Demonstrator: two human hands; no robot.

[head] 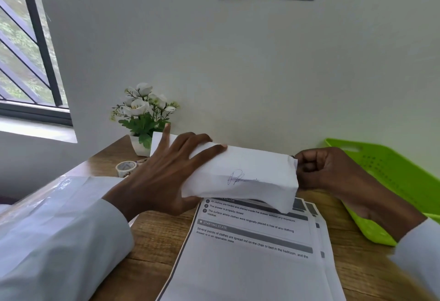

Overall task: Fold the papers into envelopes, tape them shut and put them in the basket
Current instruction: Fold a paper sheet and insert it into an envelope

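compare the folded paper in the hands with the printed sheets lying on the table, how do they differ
The folded paper is creased into a compact packet and held above the table by the left hand and right hand; the printed sheets lie flat and unfolded in a stack. The folded paper shows only a pen scribble; the printed sheets carry typed text and grey bars. Both are white paper.

The top printed sheet (250, 253) reads "STARTING STATE"; the folded paper (242, 176) bears a scribble.
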